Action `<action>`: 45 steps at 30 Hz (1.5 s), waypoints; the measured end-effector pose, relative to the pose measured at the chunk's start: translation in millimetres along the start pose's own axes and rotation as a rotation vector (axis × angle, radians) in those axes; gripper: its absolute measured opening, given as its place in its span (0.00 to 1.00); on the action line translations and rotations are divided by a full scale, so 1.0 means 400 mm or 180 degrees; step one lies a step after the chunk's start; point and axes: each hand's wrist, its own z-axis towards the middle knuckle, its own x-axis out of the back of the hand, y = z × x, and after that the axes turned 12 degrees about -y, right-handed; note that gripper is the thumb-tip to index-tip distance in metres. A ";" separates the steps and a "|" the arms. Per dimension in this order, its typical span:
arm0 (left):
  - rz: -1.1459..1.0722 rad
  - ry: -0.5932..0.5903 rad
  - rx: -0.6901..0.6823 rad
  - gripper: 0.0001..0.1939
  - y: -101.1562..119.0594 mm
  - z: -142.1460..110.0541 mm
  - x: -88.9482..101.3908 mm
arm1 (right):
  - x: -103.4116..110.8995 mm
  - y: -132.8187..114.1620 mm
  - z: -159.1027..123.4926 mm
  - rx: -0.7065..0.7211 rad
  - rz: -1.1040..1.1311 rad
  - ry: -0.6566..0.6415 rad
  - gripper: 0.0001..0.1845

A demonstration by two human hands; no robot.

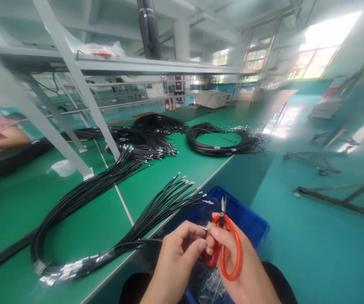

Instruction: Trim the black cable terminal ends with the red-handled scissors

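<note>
My left hand (177, 253) is closed, thumb and fingers pinching near the end of a black cable (151, 241) that runs in from the bundle on the table. My right hand (248, 261) is wrapped around red-handled scissors (239, 253), their blades pointing up and away. The right thumb and fingertips also meet at the cable's tip by the left fingers; a small pale piece shows there, too small to name. Below both hands is a blue bin (261, 226). In it lies a clear plastic bag (212, 285) of small pale pieces.
The cable bundle (74, 211) curves over the green table (86, 228), its silver-tipped ends fanned near the front edge. A coiled bundle (201, 147) and more piled cables (156, 122) lie farther back. Shelf posts (77, 84) rise at left, near a white roll (63, 168) and another person's arm (13, 141).
</note>
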 end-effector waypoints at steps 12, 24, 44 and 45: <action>0.0017 0.0120 0.0087 0.07 -0.010 0.000 0.005 | -0.011 -0.005 0.018 0.0538 -0.0838 0.0389 0.23; 0.0188 0.0264 0.0175 0.08 -0.006 -0.002 -0.001 | -0.006 0.000 0.011 0.0760 -0.1244 0.0506 0.21; -0.1493 0.0027 -0.0215 0.04 0.021 0.039 -0.005 | -0.037 0.006 -0.001 0.0811 -0.1320 0.0671 0.20; -0.1576 0.0006 -0.0190 0.04 0.019 0.038 -0.006 | -0.039 0.007 -0.003 0.0812 -0.1349 0.0679 0.20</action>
